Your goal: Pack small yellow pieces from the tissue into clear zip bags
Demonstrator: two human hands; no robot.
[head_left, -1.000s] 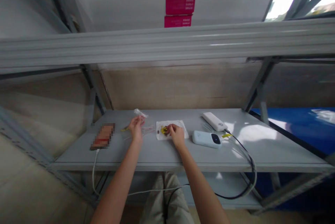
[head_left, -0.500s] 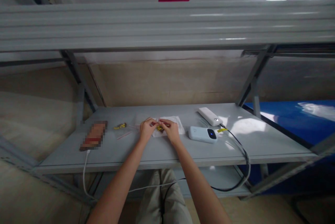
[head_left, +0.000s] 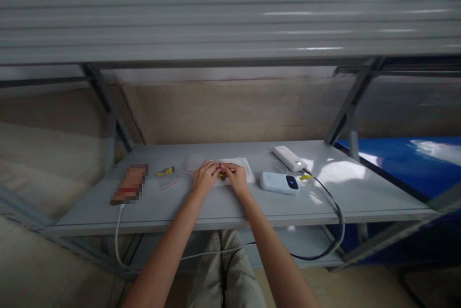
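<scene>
My left hand and my right hand meet at the fingertips over a white sheet or cloth on the grey shelf. Both are closed in a pinch; whatever lies between the fingertips is too small to name. Just under and between them shows a little cluster of yellow and dark pieces, partly covered by the fingers. A similar group of small yellow and dark pieces lies to the left. Near it is a thin pinkish stick or tube.
A phone-like slab, pixelated, lies at the left with a white cable. To the right are a white power bank and a light blue one with a lit display. A black cable loops off the shelf's front edge.
My left hand's fingers have shifted slightly and lie more over the back of the cluster. The view has tilted down a little. Objects on the shelf stay where they were.
</scene>
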